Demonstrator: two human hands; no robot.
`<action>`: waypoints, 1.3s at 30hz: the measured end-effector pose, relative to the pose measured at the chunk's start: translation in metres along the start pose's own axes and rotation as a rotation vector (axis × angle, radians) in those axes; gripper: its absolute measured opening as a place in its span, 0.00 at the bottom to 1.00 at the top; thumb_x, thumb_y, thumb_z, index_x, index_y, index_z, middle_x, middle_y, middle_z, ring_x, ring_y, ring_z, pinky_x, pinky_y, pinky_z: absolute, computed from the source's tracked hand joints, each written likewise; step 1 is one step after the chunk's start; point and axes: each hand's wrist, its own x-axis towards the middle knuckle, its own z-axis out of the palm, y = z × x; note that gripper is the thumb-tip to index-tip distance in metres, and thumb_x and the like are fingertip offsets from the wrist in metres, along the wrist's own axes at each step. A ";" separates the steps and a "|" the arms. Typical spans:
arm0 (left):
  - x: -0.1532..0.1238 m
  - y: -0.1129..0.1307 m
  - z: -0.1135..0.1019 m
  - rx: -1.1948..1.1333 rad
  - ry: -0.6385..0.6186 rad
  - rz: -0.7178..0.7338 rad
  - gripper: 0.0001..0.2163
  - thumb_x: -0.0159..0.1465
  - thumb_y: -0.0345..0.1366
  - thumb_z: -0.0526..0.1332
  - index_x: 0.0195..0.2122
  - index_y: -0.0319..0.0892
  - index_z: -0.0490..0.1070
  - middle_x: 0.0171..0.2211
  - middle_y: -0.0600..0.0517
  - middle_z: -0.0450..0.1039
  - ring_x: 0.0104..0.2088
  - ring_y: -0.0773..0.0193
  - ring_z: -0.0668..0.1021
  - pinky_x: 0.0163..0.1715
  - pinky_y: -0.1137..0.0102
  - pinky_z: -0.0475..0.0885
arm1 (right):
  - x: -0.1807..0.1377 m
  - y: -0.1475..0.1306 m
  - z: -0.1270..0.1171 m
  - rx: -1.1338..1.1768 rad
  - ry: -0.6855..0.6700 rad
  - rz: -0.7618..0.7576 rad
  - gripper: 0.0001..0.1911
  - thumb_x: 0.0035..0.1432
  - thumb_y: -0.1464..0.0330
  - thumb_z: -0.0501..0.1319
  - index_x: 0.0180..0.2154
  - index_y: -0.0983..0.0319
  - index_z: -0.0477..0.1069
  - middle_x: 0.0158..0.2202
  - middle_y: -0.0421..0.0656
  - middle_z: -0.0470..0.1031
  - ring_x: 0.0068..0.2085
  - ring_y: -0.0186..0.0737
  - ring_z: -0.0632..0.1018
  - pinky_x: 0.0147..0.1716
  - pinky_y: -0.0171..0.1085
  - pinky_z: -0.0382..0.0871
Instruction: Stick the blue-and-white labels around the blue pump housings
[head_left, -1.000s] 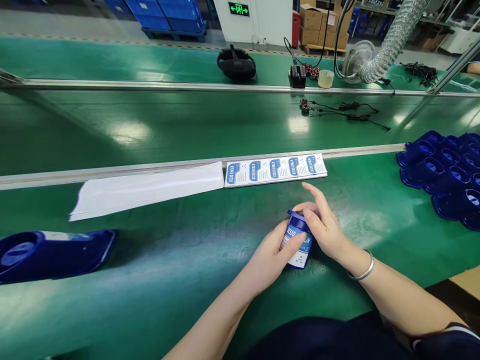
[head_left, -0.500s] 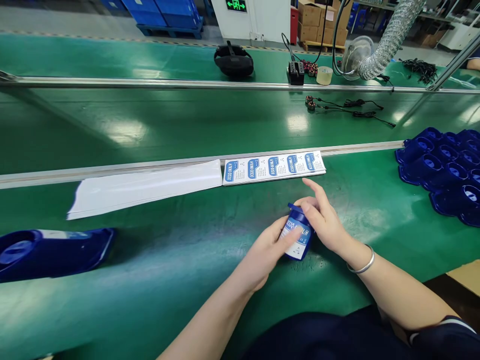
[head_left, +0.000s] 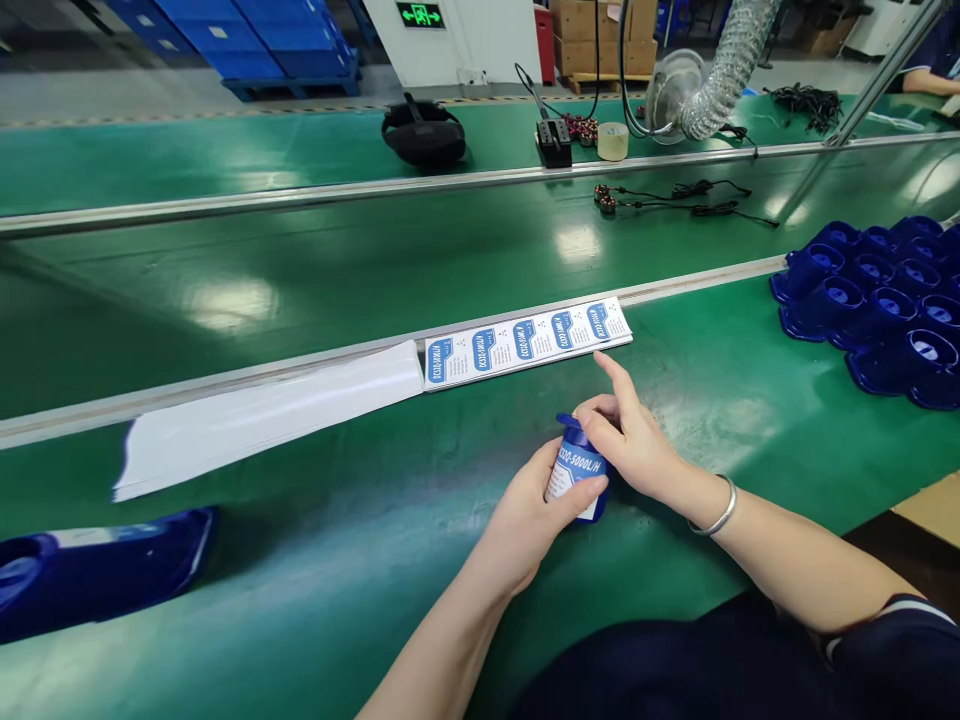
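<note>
A small blue plastic housing (head_left: 576, 470) with a white and blue label rests on the green table (head_left: 375, 520). My left hand (head_left: 534, 510) wraps round it from below, thumb pressed on the label. From the right, my right hand (head_left: 630, 435) grips its top, index finger stretched out. A silver bangle (head_left: 716, 512) circles my right wrist. Beyond the hands a strip of blue and white labels (head_left: 525, 340) lies along the metal rail.
White backing sheets (head_left: 262, 420) lie left of the labels. Several blue housings (head_left: 877, 310) are stacked at the right, and another blue part (head_left: 97, 570) lies at the far left. Cables, a tape roll (head_left: 613, 140), a fan and a duct hose sit beyond the conveyor.
The view has swung a little; both hands have stayed on the blue housing, which has turned slightly so more of its label faces me.
</note>
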 end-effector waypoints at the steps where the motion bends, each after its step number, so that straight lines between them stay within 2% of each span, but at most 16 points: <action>1: 0.000 -0.001 0.001 0.051 0.015 0.019 0.26 0.57 0.47 0.73 0.53 0.41 0.72 0.44 0.48 0.77 0.44 0.59 0.75 0.42 0.69 0.71 | 0.001 0.000 0.001 -0.002 0.004 0.011 0.43 0.63 0.60 0.60 0.71 0.63 0.41 0.38 0.42 0.78 0.41 0.44 0.78 0.46 0.45 0.71; 4: 0.001 -0.005 0.006 0.199 0.078 0.048 0.26 0.56 0.46 0.72 0.53 0.41 0.70 0.43 0.48 0.77 0.41 0.58 0.76 0.39 0.68 0.71 | 0.001 0.000 0.002 0.003 0.009 0.014 0.44 0.62 0.61 0.59 0.71 0.64 0.40 0.39 0.42 0.78 0.42 0.45 0.78 0.46 0.45 0.71; 8: 0.001 -0.008 0.016 0.409 0.231 0.070 0.26 0.53 0.42 0.72 0.51 0.40 0.70 0.40 0.48 0.77 0.36 0.57 0.77 0.34 0.66 0.71 | 0.000 -0.002 0.001 0.001 0.006 0.014 0.43 0.63 0.62 0.60 0.71 0.63 0.41 0.39 0.42 0.78 0.43 0.45 0.79 0.47 0.45 0.71; 11: 0.001 -0.010 0.017 0.486 0.300 0.091 0.25 0.53 0.43 0.73 0.50 0.41 0.71 0.39 0.48 0.78 0.35 0.57 0.77 0.32 0.66 0.71 | 0.001 -0.003 -0.001 0.016 -0.010 0.028 0.42 0.63 0.61 0.60 0.71 0.62 0.43 0.39 0.41 0.79 0.43 0.45 0.79 0.47 0.44 0.70; 14: 0.001 -0.010 0.010 0.293 0.205 0.100 0.28 0.53 0.48 0.74 0.52 0.42 0.73 0.44 0.46 0.79 0.41 0.55 0.78 0.37 0.66 0.73 | 0.004 -0.003 -0.004 0.033 0.003 0.049 0.41 0.63 0.59 0.60 0.71 0.63 0.45 0.37 0.40 0.78 0.41 0.44 0.78 0.45 0.44 0.70; 17: 0.002 -0.005 0.004 -0.073 0.097 0.035 0.27 0.62 0.55 0.66 0.55 0.41 0.73 0.52 0.44 0.77 0.49 0.53 0.77 0.45 0.64 0.76 | 0.008 -0.002 -0.008 0.063 0.023 0.062 0.38 0.65 0.58 0.58 0.69 0.64 0.49 0.33 0.39 0.76 0.37 0.44 0.77 0.43 0.44 0.69; 19: 0.002 0.000 0.003 -0.248 0.084 -0.040 0.21 0.69 0.50 0.60 0.54 0.41 0.74 0.53 0.43 0.76 0.51 0.52 0.76 0.46 0.60 0.78 | 0.009 -0.001 -0.010 0.106 0.020 0.056 0.37 0.65 0.57 0.57 0.69 0.64 0.50 0.32 0.39 0.75 0.37 0.45 0.76 0.43 0.44 0.68; 22: 0.003 0.004 0.002 -0.395 0.076 -0.128 0.13 0.72 0.39 0.57 0.53 0.43 0.75 0.52 0.45 0.76 0.49 0.53 0.77 0.43 0.53 0.81 | 0.010 -0.001 -0.010 0.155 0.018 0.038 0.37 0.64 0.57 0.57 0.69 0.64 0.50 0.35 0.41 0.76 0.40 0.46 0.77 0.45 0.45 0.69; 24: 0.004 0.005 0.001 -0.451 0.062 -0.153 0.12 0.72 0.35 0.56 0.53 0.44 0.75 0.51 0.45 0.77 0.48 0.54 0.78 0.40 0.52 0.82 | 0.009 0.000 -0.010 0.162 0.020 0.033 0.37 0.64 0.57 0.57 0.69 0.63 0.51 0.36 0.42 0.77 0.42 0.47 0.77 0.46 0.46 0.69; 30: 0.004 0.002 0.001 -0.518 0.055 -0.149 0.11 0.71 0.33 0.57 0.51 0.43 0.76 0.49 0.46 0.78 0.45 0.56 0.79 0.39 0.54 0.84 | 0.010 0.004 -0.010 0.158 0.019 -0.013 0.37 0.64 0.57 0.57 0.68 0.64 0.51 0.39 0.44 0.78 0.43 0.48 0.78 0.47 0.47 0.71; 35: 0.001 0.002 0.005 -0.507 0.093 -0.119 0.11 0.72 0.34 0.57 0.50 0.41 0.76 0.47 0.45 0.78 0.41 0.57 0.80 0.36 0.57 0.84 | 0.009 0.011 -0.011 0.202 -0.011 -0.101 0.36 0.66 0.56 0.57 0.68 0.63 0.51 0.43 0.46 0.78 0.47 0.48 0.78 0.51 0.47 0.71; 39: -0.002 0.002 0.008 -0.485 0.087 -0.059 0.11 0.71 0.37 0.58 0.49 0.40 0.77 0.45 0.45 0.78 0.39 0.58 0.80 0.33 0.59 0.84 | 0.007 0.013 -0.012 0.248 -0.039 -0.150 0.34 0.68 0.55 0.57 0.68 0.61 0.50 0.45 0.46 0.78 0.48 0.48 0.78 0.50 0.47 0.72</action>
